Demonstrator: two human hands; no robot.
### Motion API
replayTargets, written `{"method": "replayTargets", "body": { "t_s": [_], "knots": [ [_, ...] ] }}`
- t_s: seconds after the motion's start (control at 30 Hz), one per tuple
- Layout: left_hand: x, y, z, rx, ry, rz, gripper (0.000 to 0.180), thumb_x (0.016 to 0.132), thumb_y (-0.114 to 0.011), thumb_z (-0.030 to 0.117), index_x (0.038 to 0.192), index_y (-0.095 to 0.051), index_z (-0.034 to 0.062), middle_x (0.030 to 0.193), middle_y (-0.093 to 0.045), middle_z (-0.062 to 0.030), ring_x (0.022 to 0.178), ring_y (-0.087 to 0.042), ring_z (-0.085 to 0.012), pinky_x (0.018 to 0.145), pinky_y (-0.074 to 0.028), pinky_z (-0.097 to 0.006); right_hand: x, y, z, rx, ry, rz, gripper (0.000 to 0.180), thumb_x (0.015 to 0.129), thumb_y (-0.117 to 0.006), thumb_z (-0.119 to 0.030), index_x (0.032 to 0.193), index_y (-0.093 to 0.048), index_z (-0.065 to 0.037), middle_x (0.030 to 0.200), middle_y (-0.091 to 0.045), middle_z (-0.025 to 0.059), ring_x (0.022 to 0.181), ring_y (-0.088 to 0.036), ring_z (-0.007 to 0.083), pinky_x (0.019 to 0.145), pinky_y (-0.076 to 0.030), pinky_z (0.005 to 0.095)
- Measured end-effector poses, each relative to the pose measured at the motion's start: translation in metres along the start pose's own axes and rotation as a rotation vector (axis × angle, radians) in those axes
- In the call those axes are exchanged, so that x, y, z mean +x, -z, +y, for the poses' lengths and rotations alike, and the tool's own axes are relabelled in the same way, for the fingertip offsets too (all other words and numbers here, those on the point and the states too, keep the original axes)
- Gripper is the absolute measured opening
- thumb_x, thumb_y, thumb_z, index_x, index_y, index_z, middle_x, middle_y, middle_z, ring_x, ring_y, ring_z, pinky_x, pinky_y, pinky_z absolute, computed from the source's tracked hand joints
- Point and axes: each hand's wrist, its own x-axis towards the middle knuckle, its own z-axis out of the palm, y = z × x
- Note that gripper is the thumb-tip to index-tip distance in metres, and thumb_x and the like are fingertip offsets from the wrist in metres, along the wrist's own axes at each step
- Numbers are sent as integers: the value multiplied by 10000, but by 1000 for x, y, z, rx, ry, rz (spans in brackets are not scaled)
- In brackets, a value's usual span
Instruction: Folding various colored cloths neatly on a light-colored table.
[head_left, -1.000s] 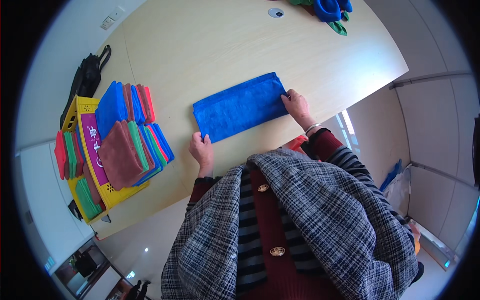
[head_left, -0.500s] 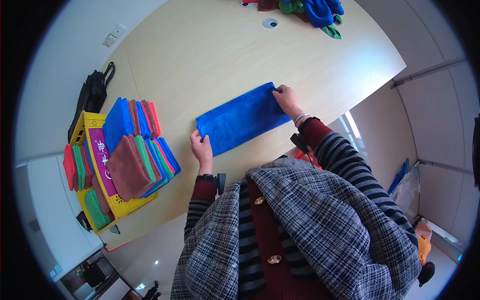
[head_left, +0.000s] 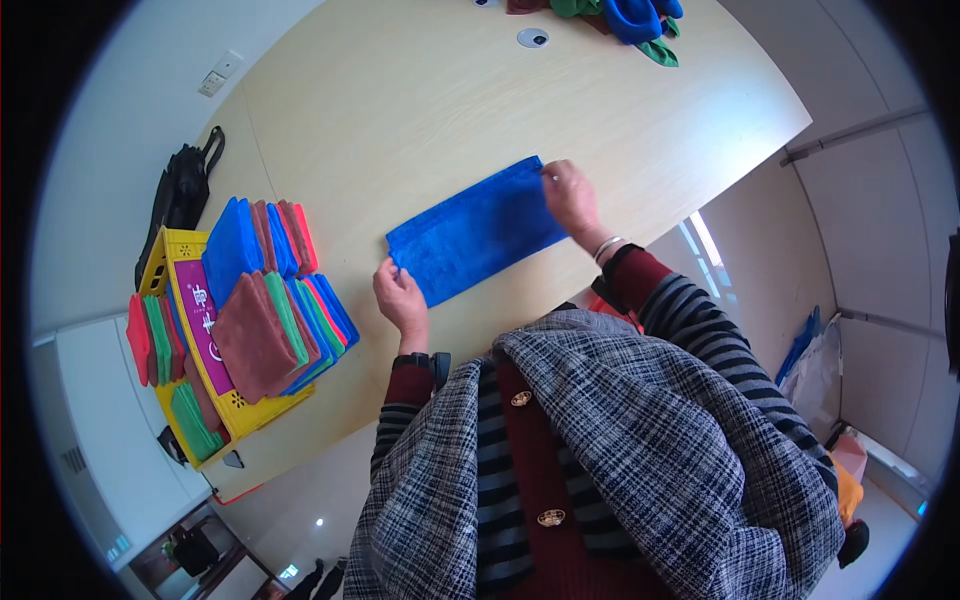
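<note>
A blue cloth (head_left: 475, 235), folded into a long strip, lies slantwise on the pale wooden table in front of me. My left hand (head_left: 402, 300) pinches its left end, with the thumb near the edge. Over the right end is my right hand (head_left: 573, 203), its fingers curled at the upper right corner of the cloth. The hand hides part of that corner, and its fingertips are a little blurred.
To the left, a yellow crate (head_left: 265, 412) holds several folded cloths (head_left: 262, 330) in blue, brown, green and red. Behind it lies a black bag (head_left: 183, 190). A heap of loose cloths (head_left: 632, 22) sits at the far edge, near a round table grommet (head_left: 533, 38).
My right hand has turned and its fingers have curled further over the cloth's corner. The left hand stays at its end. The view has shifted slightly.
</note>
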Motion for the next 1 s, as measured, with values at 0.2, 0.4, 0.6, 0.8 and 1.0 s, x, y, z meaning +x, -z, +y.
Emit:
{"method": "replayTargets", "body": {
  "t_s": [0.2, 0.4, 0.6, 0.8, 1.0],
  "knots": [
    [3, -29, 37, 60, -468, -350, 298, 866, -669, 97, 1153, -608, 46, 1138, -633, -144, 1114, -592, -332, 953, -487, -438, -42, -33, -48, -25, 554, -324, 347, 872, -658, -208, 1175, -624, -43, 1248, -626, 125, 1184, -576, 326, 1017, -462, 445],
    [11, -48, 41, 267, -620, -402, 509, 923, -632, 273, 1381, -513, 84, 1488, -437, -161, 1388, -399, -354, 1139, -322, -506, -49, -52, -57, -218, 573, -391, 593, 942, -578, -388, 1431, -491, -64, 1557, -394, 117, 1465, -315, 308, 1194, -247, 494],
    [11, -37, 33, 384, -531, -428, 684, 937, -577, 475, 1503, -405, 132, 1592, -311, -170, 1465, -287, -373, 1172, -205, -597, -33, -43, -34, -271, 423, -295, 612, 968, -522, -439, 1479, -449, -110, 1571, -378, 106, 1478, -286, 322, 1219, -195, 483],
    [13, -32, 31, 479, -435, -395, 700, 944, -556, 501, 1522, -381, 148, 1601, -301, -161, 1471, -260, -395, 1166, -200, -600, -6, -11, 4, -364, 229, -192, 599, 970, -516, -418, 1490, -435, -132, 1573, -370, 112, 1476, -282, 341, 1219, -189, 490],
    [10, -41, 41, 615, -324, -396, 680, 963, -530, 512, 1519, -386, 149, 1583, -324, -179, 1455, -280, -411, 1138, -252, -604, 1, 19, 29, -254, 220, -165, 548, 952, -539, -365, 1447, -475, -136, 1536, -406, 125, 1452, -319, 341, 1191, -235, 508]
  ]
}}
